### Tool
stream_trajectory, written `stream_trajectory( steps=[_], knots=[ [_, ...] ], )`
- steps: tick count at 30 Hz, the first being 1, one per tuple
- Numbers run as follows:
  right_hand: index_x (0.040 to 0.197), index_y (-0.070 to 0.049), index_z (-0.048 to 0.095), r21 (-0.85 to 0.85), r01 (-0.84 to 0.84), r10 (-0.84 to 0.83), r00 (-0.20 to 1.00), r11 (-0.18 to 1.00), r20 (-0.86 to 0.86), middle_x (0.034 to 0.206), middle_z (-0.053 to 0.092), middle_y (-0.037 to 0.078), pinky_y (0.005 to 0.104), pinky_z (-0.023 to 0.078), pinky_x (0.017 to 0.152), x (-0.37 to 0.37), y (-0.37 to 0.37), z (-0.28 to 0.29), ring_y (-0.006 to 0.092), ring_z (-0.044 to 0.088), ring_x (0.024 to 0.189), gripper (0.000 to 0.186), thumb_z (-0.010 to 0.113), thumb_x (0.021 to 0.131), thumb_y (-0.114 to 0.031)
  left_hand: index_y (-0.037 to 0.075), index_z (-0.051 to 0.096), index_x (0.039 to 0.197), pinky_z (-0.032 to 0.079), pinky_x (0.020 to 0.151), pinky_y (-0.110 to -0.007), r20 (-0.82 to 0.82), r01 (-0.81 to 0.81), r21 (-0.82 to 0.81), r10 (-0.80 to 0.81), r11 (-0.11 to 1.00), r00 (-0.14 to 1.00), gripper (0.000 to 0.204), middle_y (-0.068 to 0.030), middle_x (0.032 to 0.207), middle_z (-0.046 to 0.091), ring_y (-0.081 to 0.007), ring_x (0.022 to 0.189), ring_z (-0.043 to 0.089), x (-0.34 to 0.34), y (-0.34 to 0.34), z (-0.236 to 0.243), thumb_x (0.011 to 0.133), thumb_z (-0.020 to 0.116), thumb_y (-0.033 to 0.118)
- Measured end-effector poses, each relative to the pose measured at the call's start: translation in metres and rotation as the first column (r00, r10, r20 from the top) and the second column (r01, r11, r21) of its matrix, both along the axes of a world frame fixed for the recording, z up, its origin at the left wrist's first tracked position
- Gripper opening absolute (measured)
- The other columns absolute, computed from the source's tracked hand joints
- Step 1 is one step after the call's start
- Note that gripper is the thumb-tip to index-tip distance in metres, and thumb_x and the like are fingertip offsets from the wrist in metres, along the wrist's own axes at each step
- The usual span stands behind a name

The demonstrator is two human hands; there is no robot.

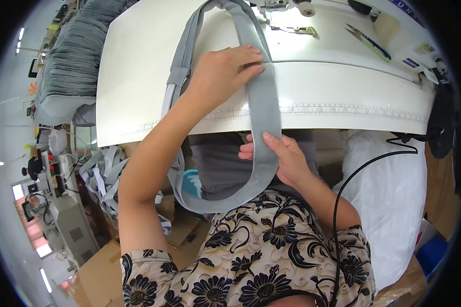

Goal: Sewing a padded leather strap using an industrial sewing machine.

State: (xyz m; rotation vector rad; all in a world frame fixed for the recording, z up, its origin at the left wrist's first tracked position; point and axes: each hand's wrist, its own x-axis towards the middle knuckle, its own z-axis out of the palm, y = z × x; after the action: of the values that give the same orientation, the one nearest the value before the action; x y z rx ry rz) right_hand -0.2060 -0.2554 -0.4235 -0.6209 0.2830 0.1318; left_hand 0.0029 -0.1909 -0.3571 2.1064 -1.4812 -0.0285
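Observation:
A long grey fabric band (264,100) forms a loop from the white sewing table down into my lap, with a folded join on its left side. My left hand (220,77) lies across the band's upper right section, its fingertips and thumb resting on top of the fabric. Lower down, just below the table's front edge, my right hand (287,158) grips the band, thumb on the face and fingers behind it.
Sewing machine parts (292,28) and yellow-handled thread snips (369,43) are at the table's back. A stack of grey fabric pieces (69,61) stands at left, a tangle of grey strips (100,179) below it. A black cable (363,163) and white plastic bundle (379,215) are at right.

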Motion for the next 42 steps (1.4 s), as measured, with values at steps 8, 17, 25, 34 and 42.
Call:
stream_trajectory(
  steps=[8, 17, 25, 34, 42],
  knots=[
    [0.11, 0.001, 0.057, 0.101, 0.03, -0.023, 0.997, 0.994, -0.068, 0.059, 0.061, 0.004, 0.0381, 0.05, 0.064, -0.008, -0.009, -0.008, 0.0199, 0.061, 0.053, 0.041, 0.035, 0.104, -0.033, 0.009, 0.074, 0.101, 0.052, 0.087, -0.034, 0.093, 0.146, 0.035, -0.149, 0.989, 0.984, 0.021, -0.0049, 0.104, 0.072, -0.0233, 0.099, 0.065, 0.032, -0.009, -0.003, 0.085, 0.067, 0.021],
    [0.114, 0.004, 0.055, 0.261, 0.017, -0.04, 0.996, 0.965, 0.083, 0.062, 0.062, 0.011, 0.0415, 0.052, 0.069, -0.015, -0.018, -0.029, 0.0227, 0.061, 0.057, 0.041, 0.037, 0.103, -0.031, 0.009, 0.076, 0.093, 0.052, 0.081, -0.032, -0.151, 0.206, 0.171, -0.181, 0.963, 0.972, 0.016, -0.0062, 0.094, 0.073, -0.023, 0.085, 0.068, 0.045, -0.02, 0.008, 0.083, 0.068, 0.018],
    [0.103, 0.004, 0.062, -0.747, 0.015, -0.107, 0.991, 0.664, -0.076, 0.084, 0.065, 0.012, 0.0317, 0.05, 0.072, -0.02, -0.008, 0.015, 0.0226, 0.062, 0.073, 0.026, 0.054, 0.098, -0.02, 0.02, 0.065, 0.12, 0.053, 0.079, -0.036, 0.38, 0.258, 0.322, -0.374, 0.911, 0.846, 0.039, -0.004, 0.118, 0.06, -0.0227, 0.097, 0.064, 0.024, -0.014, 0.007, 0.081, 0.066, 0.01],
    [0.137, -0.004, 0.05, -0.893, 0.426, 0.039, 0.899, 0.143, 0.435, 0.123, 0.051, 0.017, 0.0358, 0.044, 0.092, -0.045, -0.003, 0.035, 0.0315, 0.055, 0.108, 0.067, 0.075, 0.08, -0.026, 0.009, 0.065, 0.103, 0.055, 0.077, -0.031, 0.401, 0.071, -0.257, 0.04, 0.964, 0.915, 0.024, -0.0056, 0.106, 0.063, -0.0227, 0.089, 0.066, 0.027, 0.013, 0.04, 0.08, 0.068, 0.005],
    [0.123, -0.006, 0.061, -0.451, 0.847, 0.089, 0.491, -0.28, 0.867, 0.133, 0.055, 0.016, 0.0435, 0.043, 0.097, 0.075, -0.036, 0.102, 0.0348, 0.051, 0.123, 0.05, 0.072, 0.074, -0.01, -0.002, 0.063, 0.1, 0.057, 0.078, -0.034, -0.471, -0.125, -0.703, -0.326, 0.7, 0.82, 0.018, -0.0118, 0.103, 0.067, -0.0204, 0.087, 0.066, 0.001, 0.061, 0.05, 0.09, 0.068, 0.013]
  ],
)
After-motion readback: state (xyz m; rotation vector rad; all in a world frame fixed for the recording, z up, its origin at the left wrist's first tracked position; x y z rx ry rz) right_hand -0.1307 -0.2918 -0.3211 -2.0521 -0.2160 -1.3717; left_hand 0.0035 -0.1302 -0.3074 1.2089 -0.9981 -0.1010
